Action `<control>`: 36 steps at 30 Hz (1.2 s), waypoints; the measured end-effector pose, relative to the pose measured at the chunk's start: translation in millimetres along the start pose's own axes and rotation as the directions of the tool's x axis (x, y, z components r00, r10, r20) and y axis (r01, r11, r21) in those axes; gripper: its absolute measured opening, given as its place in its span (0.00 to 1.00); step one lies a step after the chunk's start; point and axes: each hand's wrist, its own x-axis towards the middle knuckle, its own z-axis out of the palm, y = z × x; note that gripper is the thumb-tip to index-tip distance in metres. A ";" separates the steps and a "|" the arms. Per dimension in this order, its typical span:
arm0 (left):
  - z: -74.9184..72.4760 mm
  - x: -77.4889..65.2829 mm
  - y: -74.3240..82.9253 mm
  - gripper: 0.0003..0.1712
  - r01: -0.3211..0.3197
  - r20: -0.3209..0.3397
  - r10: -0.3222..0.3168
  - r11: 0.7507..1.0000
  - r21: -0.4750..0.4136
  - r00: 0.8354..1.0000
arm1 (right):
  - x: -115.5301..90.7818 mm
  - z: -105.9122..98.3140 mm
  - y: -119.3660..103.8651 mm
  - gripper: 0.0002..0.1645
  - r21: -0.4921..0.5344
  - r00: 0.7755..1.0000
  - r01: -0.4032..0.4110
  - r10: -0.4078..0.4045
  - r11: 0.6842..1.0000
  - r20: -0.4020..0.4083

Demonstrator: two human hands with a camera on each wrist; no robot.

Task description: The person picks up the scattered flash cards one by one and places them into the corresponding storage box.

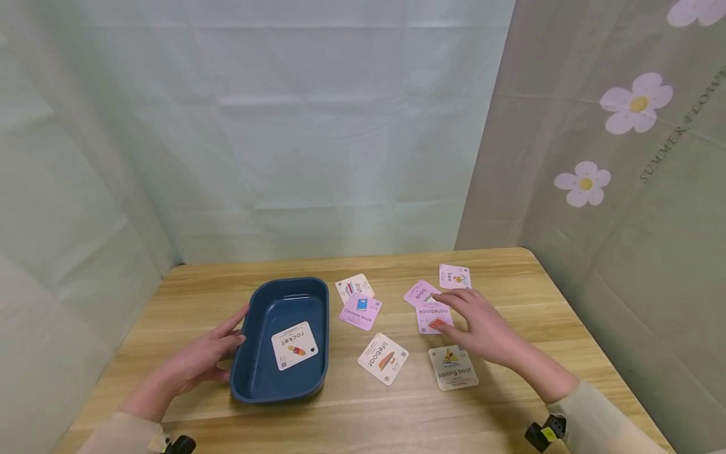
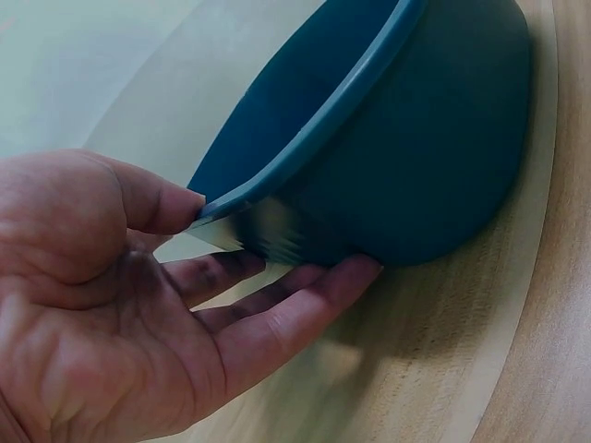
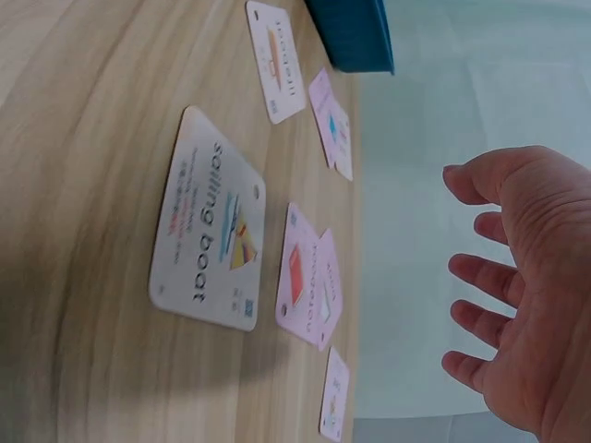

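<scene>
A white square card printed "rocket" (image 1: 295, 346) lies inside the dark blue oblong plastic tub (image 1: 278, 386), left. Seven other white or pink square cards (image 1: 383, 359) lie right of it on the pale wooden surface (image 1: 363, 419), so gathering seems barely begun. The left hand (image 1: 201, 357) rests fairly straight fingers against the tub's left wall; the right hand (image 1: 482, 325) hangs near pink cards, fingers apart, empty.

My left hand (image 2: 92, 305) in from the left, thumb at the blue tub's (image 2: 434, 138) rim, fingertips (image 2: 362, 270) along its outer wall, wooden tabletop (image 2: 549, 305) right
</scene>
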 end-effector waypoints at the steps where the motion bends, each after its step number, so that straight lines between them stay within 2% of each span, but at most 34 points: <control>1: 0.2 -0.4 0.1 0.42 0.001 0.000 -0.001 1.000 -0.001 1.000 | -1.4 -0.1 1.1 0.33 -0.004 1.000 -0.002 0.002 1.000 0.003; 12: -0.3 2.2 -1.9 0.42 0.005 0.004 -0.005 1.000 -0.001 1.000 | -20.7 -0.2 13.8 0.33 -0.045 0.998 -0.042 0.043 0.998 0.039; 24: 0.4 -0.4 1.4 0.42 0.010 -0.006 -0.010 1.000 0.017 1.000 | -37.5 -0.5 23.5 0.36 -0.098 0.998 -0.026 0.031 0.995 0.050; 36: -0.3 -1.2 0.4 0.42 0.005 -0.005 -0.005 1.000 0.017 1.000 | -50.5 3.1 27.0 0.37 -0.118 0.992 -0.022 0.036 0.993 0.121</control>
